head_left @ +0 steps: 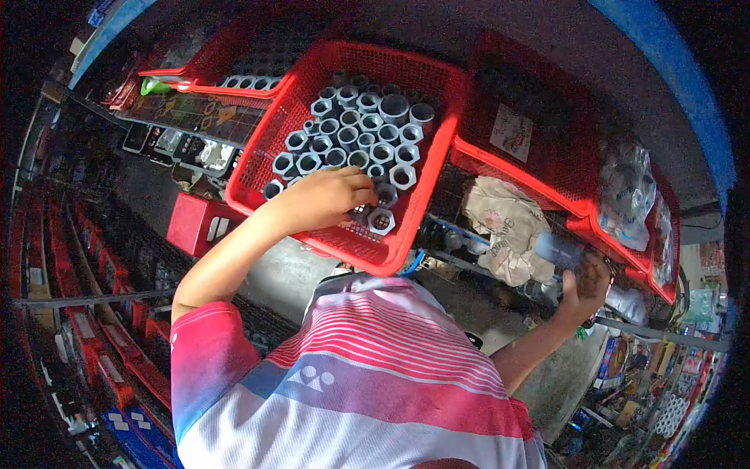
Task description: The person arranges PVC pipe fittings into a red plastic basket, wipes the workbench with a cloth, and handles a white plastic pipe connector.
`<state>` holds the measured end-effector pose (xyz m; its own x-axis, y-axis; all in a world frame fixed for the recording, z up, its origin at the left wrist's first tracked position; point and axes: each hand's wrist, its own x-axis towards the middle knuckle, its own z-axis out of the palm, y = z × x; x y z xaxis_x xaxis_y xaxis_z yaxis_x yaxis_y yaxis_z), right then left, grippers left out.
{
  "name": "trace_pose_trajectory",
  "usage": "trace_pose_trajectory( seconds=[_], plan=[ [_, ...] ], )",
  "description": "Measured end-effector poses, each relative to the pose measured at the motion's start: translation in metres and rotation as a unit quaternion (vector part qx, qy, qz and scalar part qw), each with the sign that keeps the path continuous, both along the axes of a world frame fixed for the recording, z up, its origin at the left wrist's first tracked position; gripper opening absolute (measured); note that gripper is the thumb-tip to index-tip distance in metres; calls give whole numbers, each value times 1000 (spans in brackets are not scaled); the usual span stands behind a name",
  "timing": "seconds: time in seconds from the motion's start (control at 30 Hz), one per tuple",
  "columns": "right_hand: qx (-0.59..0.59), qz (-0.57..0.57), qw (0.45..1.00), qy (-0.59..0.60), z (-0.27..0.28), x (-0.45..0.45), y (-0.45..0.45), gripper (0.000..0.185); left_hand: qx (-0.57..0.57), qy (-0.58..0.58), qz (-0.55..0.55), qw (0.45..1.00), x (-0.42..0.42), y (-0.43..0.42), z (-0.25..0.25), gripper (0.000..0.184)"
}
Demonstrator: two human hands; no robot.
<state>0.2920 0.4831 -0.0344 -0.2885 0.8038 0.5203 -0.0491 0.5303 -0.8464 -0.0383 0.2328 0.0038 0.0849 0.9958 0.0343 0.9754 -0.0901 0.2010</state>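
Observation:
A red mesh basket holds several rows of grey plastic pipe fittings, many with hexagonal rims, standing with their open ends up. My left hand reaches into the near part of this basket, its fingers curled down on a pipe fitting and the fingertips partly hidden. Off to the right, my right hand is closed around a grey-blue cylindrical pipe fitting, blurred by motion. That hand is beside a crumpled beige plastic bag with printing on it.
Another red basket with a white label stands to the right; clear plastic bags lie in the one beyond. At the left are a red box, a red basket with more fittings and shelves of red bins.

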Motion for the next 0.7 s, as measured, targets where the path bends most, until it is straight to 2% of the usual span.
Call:
trace_pose_trajectory(
  seconds=[0.07,0.17,0.23,0.3,0.37,0.4,0.43,0.5,0.6,0.63,0.7],
  plan=[
    [-23,5,1000,-15,0,-1,-7,48,12,23,-12,1000,-4,1,-4,49],
    [-29,16,999,0,0,-11,-16,49,23,47,22,998,-1,-3,0,49],
    [-2,68,998,-17,6,-25,-24,51,16,51,49,997,-1,-12,8,48],
    [-32,90,995,-16,15,-42,-38,52,49,-2,133,990,-5,-27,15,47],
    [23,179,982,-46,21,-65,-42,52,92,-22,162,982,-4,-49,23,44],
    [107,223,966,-75,39,-81,-48,50,112,-27,203,972,-4,-61,25,43],
    [110,227,965,-77,53,-96,-57,50,131,-31,244,960,-2,-72,27,41],
    [96,338,924,-151,76,-126,-76,49,143,-55,291,944,7,-94,25,38],
    [197,405,866,-217,94,-171,-98,49,176,-51,334,925,14,-122,11,41],
    [218,440,848,-200,94,-186,-104,50,184,-83,345,916,19,-125,7,41],
    [234,485,806,-244,90,-214,-116,48,205,-35,316,925,20,-128,-4,40]
  ],
)
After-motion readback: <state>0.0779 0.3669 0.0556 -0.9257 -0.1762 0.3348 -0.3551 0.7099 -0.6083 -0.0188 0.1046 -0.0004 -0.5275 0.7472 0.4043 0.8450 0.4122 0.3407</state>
